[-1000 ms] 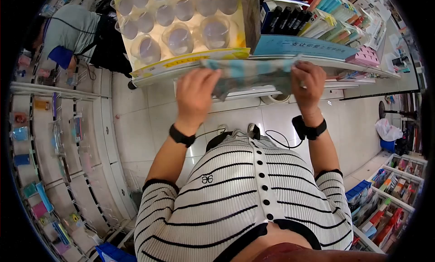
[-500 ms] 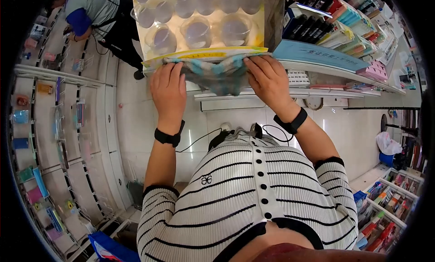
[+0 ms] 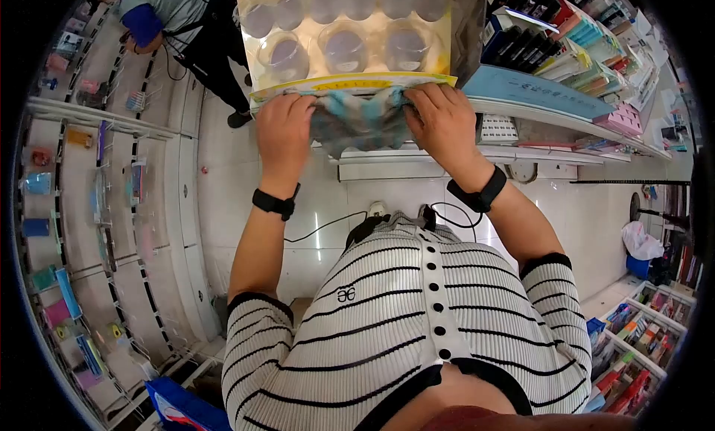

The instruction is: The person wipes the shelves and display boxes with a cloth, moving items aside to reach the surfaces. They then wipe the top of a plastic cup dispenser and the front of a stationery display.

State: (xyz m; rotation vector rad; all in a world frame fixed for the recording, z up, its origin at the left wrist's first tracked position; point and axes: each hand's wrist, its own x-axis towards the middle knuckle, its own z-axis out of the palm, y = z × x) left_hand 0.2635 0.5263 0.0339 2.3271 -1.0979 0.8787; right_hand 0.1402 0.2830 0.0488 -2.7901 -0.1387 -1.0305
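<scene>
A grey and teal checked cloth [image 3: 361,122] hangs between my two hands at the front edge of a yellow display box [image 3: 320,87]. My left hand [image 3: 284,137] is closed on the cloth's left end, fingers bent over the box's front lip. On the right end, my right hand [image 3: 445,125] grips the cloth with its fingertips on the same lip. Behind the lip, round clear plastic cups [image 3: 344,47] sit in rows in the box. The cloth's upper edge lies along the box front, and its lower part droops.
Right of the box, a blue-fronted shelf [image 3: 540,90] carries black markers [image 3: 514,47] and other stationery. A wall rack [image 3: 97,207] with hanging goods runs along the left. Another person [image 3: 175,29] stands at the upper left. A cable [image 3: 320,226] lies on the floor.
The whole view has shifted slightly, putting the box farther right. Both hands still hold the cloth, which now hangs more spread out between them.
</scene>
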